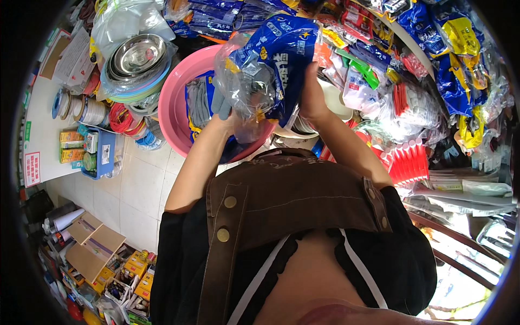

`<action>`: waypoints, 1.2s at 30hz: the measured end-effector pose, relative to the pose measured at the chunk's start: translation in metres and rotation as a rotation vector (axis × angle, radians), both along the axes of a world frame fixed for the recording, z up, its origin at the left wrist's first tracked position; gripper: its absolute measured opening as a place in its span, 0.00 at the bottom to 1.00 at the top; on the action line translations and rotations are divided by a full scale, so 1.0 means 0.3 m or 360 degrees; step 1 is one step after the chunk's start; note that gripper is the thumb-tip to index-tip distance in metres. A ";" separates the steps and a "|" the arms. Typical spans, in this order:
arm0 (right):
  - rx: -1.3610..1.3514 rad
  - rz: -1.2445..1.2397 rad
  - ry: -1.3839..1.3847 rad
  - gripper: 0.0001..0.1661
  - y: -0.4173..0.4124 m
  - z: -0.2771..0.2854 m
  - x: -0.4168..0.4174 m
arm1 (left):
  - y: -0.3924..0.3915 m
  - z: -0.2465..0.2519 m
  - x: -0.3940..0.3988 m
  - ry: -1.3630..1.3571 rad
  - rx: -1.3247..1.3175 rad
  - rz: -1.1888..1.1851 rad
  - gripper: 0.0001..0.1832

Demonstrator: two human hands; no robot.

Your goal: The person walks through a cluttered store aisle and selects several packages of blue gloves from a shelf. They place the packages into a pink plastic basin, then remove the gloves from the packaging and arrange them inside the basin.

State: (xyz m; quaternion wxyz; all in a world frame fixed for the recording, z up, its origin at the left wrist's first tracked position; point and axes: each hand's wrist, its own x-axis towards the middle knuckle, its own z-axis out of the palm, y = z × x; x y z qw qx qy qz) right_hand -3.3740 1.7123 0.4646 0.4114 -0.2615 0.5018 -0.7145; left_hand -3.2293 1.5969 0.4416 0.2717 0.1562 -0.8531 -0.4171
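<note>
A blue and clear plastic package [284, 53], printed with writing, is held up above a pink plastic basin [172, 93]. My right hand [313, 95] grips its right side, thumb up along the edge. On the other side my left hand [227, 121] supports the clear part; it is largely covered by crinkled film and grey fabric. Whether that grey fabric [221, 105] is a worn glove or a separate piece I cannot tell. Inside the basin lies another blue and yellow package with folded grey fabric items [199, 101], partly hidden by my left arm.
Left of the basin are stacked metal bowls [140, 57], spools of white cord [87, 111], a red cable coil [124, 118] and a blue plastic basket [97, 156] of small boxes. Bagged goods [406, 105] crowd the right, with red-handled items [410, 160]. Boxes [136, 264] fill the lower left.
</note>
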 end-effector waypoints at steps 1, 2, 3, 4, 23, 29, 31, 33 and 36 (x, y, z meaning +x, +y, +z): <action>0.0300 -0.0092 0.0390 0.41 -0.013 -0.034 -0.023 | 0.009 -0.008 -0.014 0.0055 0.0445 0.0012 0.19; 0.0204 -0.0093 0.0713 0.36 -0.008 -0.045 -0.030 | 0.023 -0.015 -0.036 0.0110 0.0890 0.0028 0.19; 0.0106 -0.0089 0.1033 0.31 -0.021 -0.008 -0.013 | 0.024 -0.033 -0.042 0.0145 0.1198 0.0043 0.19; -0.0002 -0.0145 0.1167 0.27 -0.038 -0.001 -0.012 | 0.026 -0.051 -0.048 0.0194 0.1506 0.0083 0.20; 0.0313 -0.0413 -0.0548 0.21 -0.095 -0.139 -0.361 | -0.306 -0.230 0.602 0.0692 0.2279 0.0247 0.30; -0.0063 -0.0379 -0.0837 0.25 -0.269 -0.225 -0.324 | -0.217 -0.103 0.480 0.0670 0.2259 0.0225 0.26; 0.0082 -0.0095 -0.0834 0.25 -0.298 -0.237 -0.288 | -0.186 -0.086 0.471 0.0535 0.1859 0.0370 0.27; 0.0251 0.0176 -0.0958 0.24 -0.292 -0.306 -0.290 | -0.178 -0.086 0.458 0.0192 0.1367 0.0337 0.28; 0.0873 0.0470 -0.0046 0.24 -0.147 -0.316 -0.198 | -0.147 -0.061 0.428 0.0080 0.1040 0.0282 0.36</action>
